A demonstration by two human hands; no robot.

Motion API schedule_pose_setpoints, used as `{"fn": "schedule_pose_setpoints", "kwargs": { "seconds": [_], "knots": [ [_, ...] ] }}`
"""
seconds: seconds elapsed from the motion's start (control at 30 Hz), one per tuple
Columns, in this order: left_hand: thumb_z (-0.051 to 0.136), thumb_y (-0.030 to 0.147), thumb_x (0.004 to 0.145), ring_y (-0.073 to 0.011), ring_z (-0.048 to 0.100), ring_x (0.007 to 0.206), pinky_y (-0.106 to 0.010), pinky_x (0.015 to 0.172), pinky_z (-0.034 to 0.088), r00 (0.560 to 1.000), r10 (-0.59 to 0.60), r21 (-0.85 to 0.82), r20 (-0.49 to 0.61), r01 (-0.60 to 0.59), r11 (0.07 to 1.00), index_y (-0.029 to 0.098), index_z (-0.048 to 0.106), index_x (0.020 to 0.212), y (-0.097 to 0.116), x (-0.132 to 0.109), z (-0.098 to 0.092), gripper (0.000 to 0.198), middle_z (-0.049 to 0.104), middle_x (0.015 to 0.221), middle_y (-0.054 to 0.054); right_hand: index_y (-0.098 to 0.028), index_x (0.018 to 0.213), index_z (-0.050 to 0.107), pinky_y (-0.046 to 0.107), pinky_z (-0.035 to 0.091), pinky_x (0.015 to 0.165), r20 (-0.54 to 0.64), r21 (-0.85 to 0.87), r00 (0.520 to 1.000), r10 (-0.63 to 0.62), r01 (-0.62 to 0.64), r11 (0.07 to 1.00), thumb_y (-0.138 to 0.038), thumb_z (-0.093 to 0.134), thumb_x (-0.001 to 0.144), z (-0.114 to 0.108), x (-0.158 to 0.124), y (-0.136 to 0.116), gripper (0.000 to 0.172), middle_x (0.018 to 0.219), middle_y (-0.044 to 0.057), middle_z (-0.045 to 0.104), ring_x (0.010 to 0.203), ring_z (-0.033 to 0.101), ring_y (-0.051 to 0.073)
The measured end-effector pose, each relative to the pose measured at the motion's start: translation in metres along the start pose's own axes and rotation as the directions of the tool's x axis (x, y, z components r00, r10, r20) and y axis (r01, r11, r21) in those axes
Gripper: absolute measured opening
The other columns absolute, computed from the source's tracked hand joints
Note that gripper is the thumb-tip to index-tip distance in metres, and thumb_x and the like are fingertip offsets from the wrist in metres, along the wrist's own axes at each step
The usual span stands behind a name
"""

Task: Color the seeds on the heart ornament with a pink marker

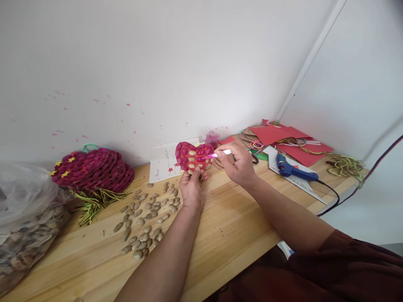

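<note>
Red heart (191, 153), lower edge partly hidden, rests in the left hand (191, 184).

Opens widest over bare wood of the desk (233, 235), between left forearm (166, 256) and right forearm (283, 205), as far as the front edge. Opens upward before the white wall (201, 63). Is occupied at mid-desk by the left grip (191, 186) on the heart-shaped piece (185, 154) and the right grip (239, 165) on the white-handled tool (224, 153), close together. Is blocked behind these by the plastic cup (213, 137). Narrows left of the left forearm among scattered peanuts (151, 214); closes farther left at the fringed stack (97, 172) and the plastic bag (28, 226). Is obstructed at right by the glue gun (296, 172), with cord (337, 194) looping past the desk edge, and, farther back, by red sheets (277, 135) and bundled string (346, 165).
</note>
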State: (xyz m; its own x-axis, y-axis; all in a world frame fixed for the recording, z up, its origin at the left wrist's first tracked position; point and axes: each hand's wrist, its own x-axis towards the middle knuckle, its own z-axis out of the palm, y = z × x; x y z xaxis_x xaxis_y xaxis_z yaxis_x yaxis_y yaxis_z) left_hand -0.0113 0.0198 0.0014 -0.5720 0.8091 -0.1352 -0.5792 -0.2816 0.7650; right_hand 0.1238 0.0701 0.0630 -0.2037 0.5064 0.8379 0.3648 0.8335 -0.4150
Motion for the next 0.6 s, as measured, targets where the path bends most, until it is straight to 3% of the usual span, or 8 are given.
{"fn": "schedule_pose_setpoints", "kwargs": {
  "seconds": [0.2, 0.33, 0.4, 0.5, 0.6],
  "knots": [
    [0.097, 0.040, 0.057, -0.0106, 0.062, 0.059, -0.024, 0.060, 0.049, 1.000, -0.004, 0.012, -0.017, 0.004, 1.000, 0.019, 0.065, 0.078, 0.000, 0.001, 0.001, 0.044, 0.070, 0.073, 0.002, -0.022, 0.092, 0.073, 0.037, 0.053, 0.083, -0.035, 0.041, 0.998, 0.049, -0.047, 0.998, -0.035, 0.061, 0.104, -0.001, 0.000, 0.002, 0.021, 0.087, 0.005, 0.078, 0.084, 0.071, 0.021],
    [0.098, 0.042, 0.053, -0.0113, 0.062, 0.058, -0.025, 0.059, 0.049, 0.999, -0.020, 0.015, -0.040, 0.021, 1.000, 0.019, 0.064, 0.076, 0.001, 0.001, 0.002, 0.047, 0.068, 0.070, 0.002, -0.022, 0.096, 0.075, 0.035, 0.052, 0.077, -0.084, 0.099, 0.974, 0.209, -0.200, 0.975, -0.046, 0.063, 0.102, -0.003, 0.007, 0.017, 0.027, 0.089, 0.004, 0.077, 0.081, 0.069, 0.019],
    [0.099, 0.043, 0.052, -0.0117, 0.062, 0.058, -0.025, 0.059, 0.049, 0.998, -0.033, 0.023, -0.045, 0.034, 0.999, 0.019, 0.063, 0.074, 0.002, 0.001, 0.002, 0.048, 0.068, 0.069, 0.002, -0.022, 0.093, 0.074, 0.033, 0.050, 0.072, -0.136, 0.099, 0.943, 0.303, -0.291, 0.951, -0.052, 0.061, 0.101, -0.004, 0.019, 0.028, 0.034, 0.081, 0.002, 0.074, 0.073, 0.064, 0.018],
    [0.099, 0.045, 0.054, -0.0118, 0.062, 0.057, -0.025, 0.058, 0.048, 0.999, -0.039, 0.034, -0.034, 0.040, 0.999, 0.019, 0.063, 0.075, 0.003, 0.000, 0.002, 0.049, 0.067, 0.068, 0.002, -0.022, 0.094, 0.074, 0.032, 0.047, 0.070, -0.128, 0.035, 0.931, 0.341, -0.339, 0.940, -0.054, 0.060, 0.099, -0.004, 0.045, 0.047, 0.035, 0.081, 0.002, 0.074, 0.073, 0.063, 0.018],
    [0.099, 0.046, 0.053, -0.0117, 0.062, 0.056, -0.023, 0.055, 0.045, 0.999, -0.040, 0.039, -0.028, 0.041, 0.998, 0.019, 0.064, 0.078, 0.004, -0.001, 0.003, 0.050, 0.067, 0.068, 0.002, -0.022, 0.093, 0.076, 0.032, 0.045, 0.073, -0.052, -0.136, 0.918, 0.393, -0.396, 0.908, -0.046, 0.059, 0.099, 0.003, 0.068, 0.065, 0.030, 0.084, 0.004, 0.076, 0.078, 0.065, 0.020]
  ]
}}
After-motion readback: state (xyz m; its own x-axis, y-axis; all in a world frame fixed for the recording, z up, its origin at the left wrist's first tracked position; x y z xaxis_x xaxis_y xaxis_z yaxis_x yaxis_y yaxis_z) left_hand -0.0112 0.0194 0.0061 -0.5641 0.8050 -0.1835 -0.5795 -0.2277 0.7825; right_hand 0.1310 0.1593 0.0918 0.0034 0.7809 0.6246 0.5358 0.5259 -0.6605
